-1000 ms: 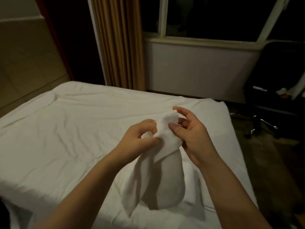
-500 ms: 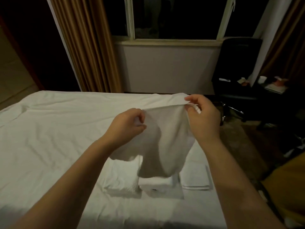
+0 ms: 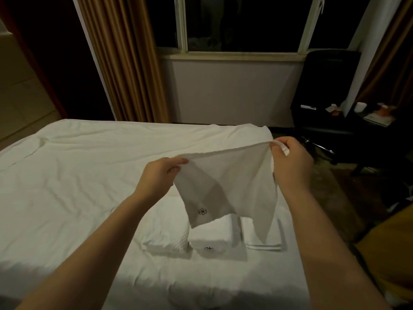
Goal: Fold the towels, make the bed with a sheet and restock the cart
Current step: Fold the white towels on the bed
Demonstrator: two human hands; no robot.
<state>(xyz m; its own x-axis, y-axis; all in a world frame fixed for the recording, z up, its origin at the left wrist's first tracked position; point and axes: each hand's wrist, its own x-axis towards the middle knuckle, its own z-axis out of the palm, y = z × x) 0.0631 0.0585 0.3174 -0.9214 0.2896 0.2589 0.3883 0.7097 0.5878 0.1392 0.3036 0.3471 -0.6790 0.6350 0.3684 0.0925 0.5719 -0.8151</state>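
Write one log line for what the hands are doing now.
left hand: pinching towel corner | right hand: pinching other corner | towel: hanging above folded towels

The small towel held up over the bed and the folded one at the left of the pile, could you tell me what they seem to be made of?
Small towel: white terry cotton, probably; matte, fuzzy top edge, small stitched flower. Folded one: white waffle-weave cloth, likely cotton; gridded bumps show.

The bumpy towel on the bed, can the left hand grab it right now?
Probably not yet. The left hand is pinching a corner of the held towel. The bumpy towel lies uncovered just below, so it could once it lets go.
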